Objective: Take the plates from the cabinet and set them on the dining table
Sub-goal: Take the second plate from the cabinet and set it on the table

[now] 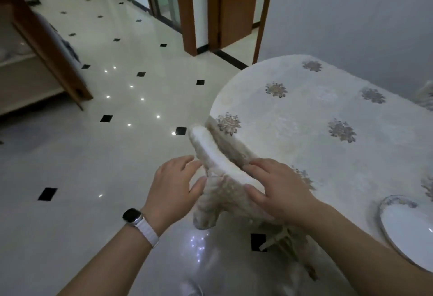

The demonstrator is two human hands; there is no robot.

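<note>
Head camera is looking down at one plate (408,230), white with a patterned rim, lying on the dining table (328,113) off to the right of the right hand (278,190), partly cut by the edge of the view. So at least one plate is sitting in place, and neither hand is carrying one now. Both hands are working the tablecloth (222,174) instead: a rolled or bunched fold of its hanging edge is lying between them. The right hand is resting flat on the fold, fingers spread and pressing. The left hand (174,190), with a watch (132,216) on its wrist, is open beside the fold, fingertips touching the cloth, not closed round anything. This reads as tidying the cloth at the table's near corner between plate trips. Well off to the left of the left hand, across the tiled floor (93,155), the open cabinet (25,77) is showing shelves; what is on them is too dim to tell. Next move, I judge, calls for letting the cloth drop flat and turning left toward that cabinet for more plates.
</note>
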